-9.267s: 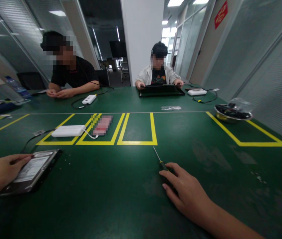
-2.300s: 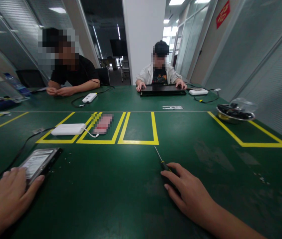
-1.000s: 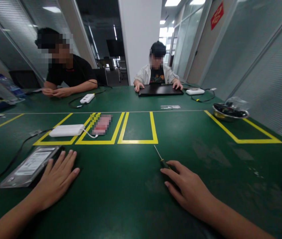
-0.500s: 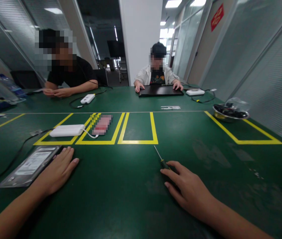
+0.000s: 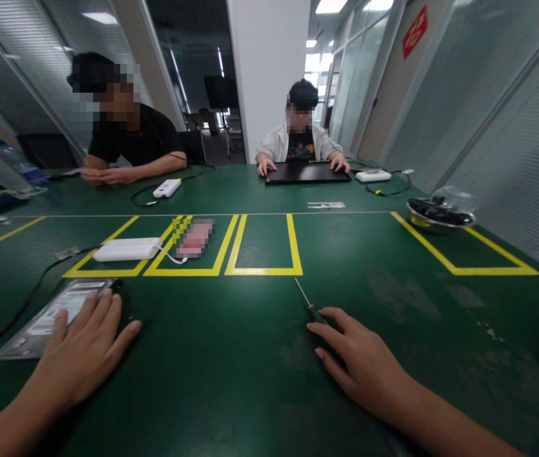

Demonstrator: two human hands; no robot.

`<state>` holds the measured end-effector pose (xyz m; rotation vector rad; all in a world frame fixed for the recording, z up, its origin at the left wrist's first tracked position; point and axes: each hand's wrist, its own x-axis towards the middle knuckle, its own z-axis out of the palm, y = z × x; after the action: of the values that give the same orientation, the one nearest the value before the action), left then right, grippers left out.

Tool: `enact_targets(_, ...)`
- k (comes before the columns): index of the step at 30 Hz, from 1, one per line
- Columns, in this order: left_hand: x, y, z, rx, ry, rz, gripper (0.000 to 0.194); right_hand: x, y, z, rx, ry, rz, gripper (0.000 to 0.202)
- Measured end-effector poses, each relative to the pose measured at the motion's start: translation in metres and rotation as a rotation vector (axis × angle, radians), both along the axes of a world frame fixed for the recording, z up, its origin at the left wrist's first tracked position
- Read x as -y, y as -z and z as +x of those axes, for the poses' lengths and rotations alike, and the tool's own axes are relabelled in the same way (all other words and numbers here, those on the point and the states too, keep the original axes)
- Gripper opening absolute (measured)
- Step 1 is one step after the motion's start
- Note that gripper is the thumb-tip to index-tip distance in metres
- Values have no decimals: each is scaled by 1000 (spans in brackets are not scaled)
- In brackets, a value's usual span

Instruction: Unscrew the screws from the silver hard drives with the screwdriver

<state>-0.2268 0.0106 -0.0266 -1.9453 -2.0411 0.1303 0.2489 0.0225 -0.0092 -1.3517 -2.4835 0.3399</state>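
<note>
At the left of the head view, my left hand (image 5: 81, 346) lies with its fingers spread over a hard drive (image 5: 59, 311). The drive looks flat and silvery, with a white label and what seems a clear plastic bag around it. Part of its right side is hidden by my fingers. Over on the right, my right hand (image 5: 364, 362) has its fingers around a screwdriver (image 5: 313, 311) low at the table. Its thin metal shaft points forward and left; most of the dark handle is covered by my hand.
Yellow tape frames (image 5: 264, 271) mark the green table. A white power bank (image 5: 127, 249) is cabled to a blurred-out phone-like item (image 5: 196, 238). A bowl (image 5: 421, 219) of dark items stands at right. Two people sit opposite; one has both hands on a black panel (image 5: 307, 172).
My left hand has shifted left from the hard drive's right edge onto its face, fingers more spread. My right hand and the screwdriver stay nearly still.
</note>
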Motion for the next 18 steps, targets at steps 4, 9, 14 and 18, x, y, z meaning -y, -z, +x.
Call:
enact_targets(4, -2, -8, 31, 123, 115, 91, 63, -1, 1, -1, -14, 8, 13, 38)
enact_targets(9, -5, -10, 100, 314, 453, -51, 72, 0, -1, -4, 2, 26, 0, 41)
enact_targets(14, -2, -15, 183, 460, 705, -210, 63, 4, -5, -5, -30, 61, 0, 40)
enact_targets(18, 3, -20, 227, 516, 845, -297, 63, 4, -13, 16, -50, 144, 96, 37)
